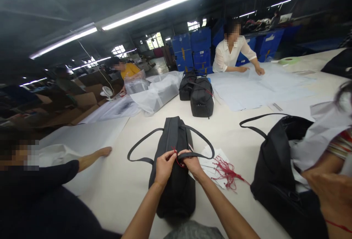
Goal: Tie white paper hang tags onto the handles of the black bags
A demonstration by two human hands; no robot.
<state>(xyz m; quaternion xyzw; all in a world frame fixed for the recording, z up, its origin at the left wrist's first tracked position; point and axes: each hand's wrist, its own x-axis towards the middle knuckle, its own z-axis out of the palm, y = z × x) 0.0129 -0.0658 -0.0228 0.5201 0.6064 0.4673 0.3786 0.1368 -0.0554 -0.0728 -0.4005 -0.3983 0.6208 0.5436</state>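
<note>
A black bag (173,180) lies lengthwise on the white table (121,180) in front of me, its two long straps looping out to either side. My left hand (164,165) and my right hand (192,162) meet on top of the bag, both pinched on a thin red string (176,155) at the strap. A pile of white tags (211,162) with a bundle of red strings (227,173) lies just right of my right hand.
A person at my right handles another black bag (277,173) stuffed with white paper. A person in dark clothes at my left rests a hand (104,151) on the table. Two finished black bags (201,99) stand farther back, beside clear plastic sacks (156,92). A person in white leans over paper sheets (258,88).
</note>
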